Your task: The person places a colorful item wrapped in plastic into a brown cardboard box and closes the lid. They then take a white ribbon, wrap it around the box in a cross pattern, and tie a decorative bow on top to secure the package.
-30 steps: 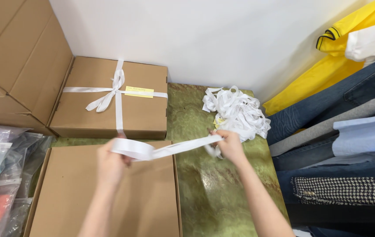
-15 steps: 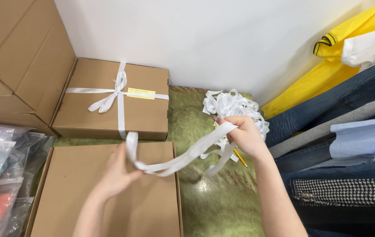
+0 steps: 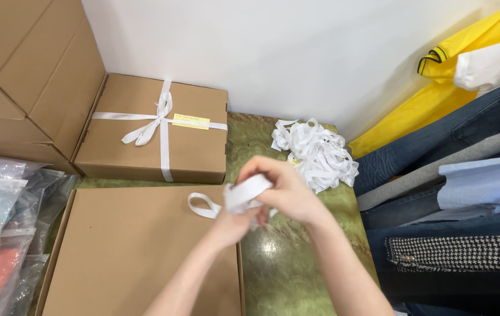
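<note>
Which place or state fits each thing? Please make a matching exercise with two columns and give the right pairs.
Things:
1. ribbon strip
2. tied box
3. ribbon pile
4. plain box

Places or states:
A. loose heap by the white wall
B. held in both hands
C. nearest the camera, no ribbon around it
D. closed with a white bow, yellow label on top

Pairs: 1-B, 2-D, 3-A, 4-C
</note>
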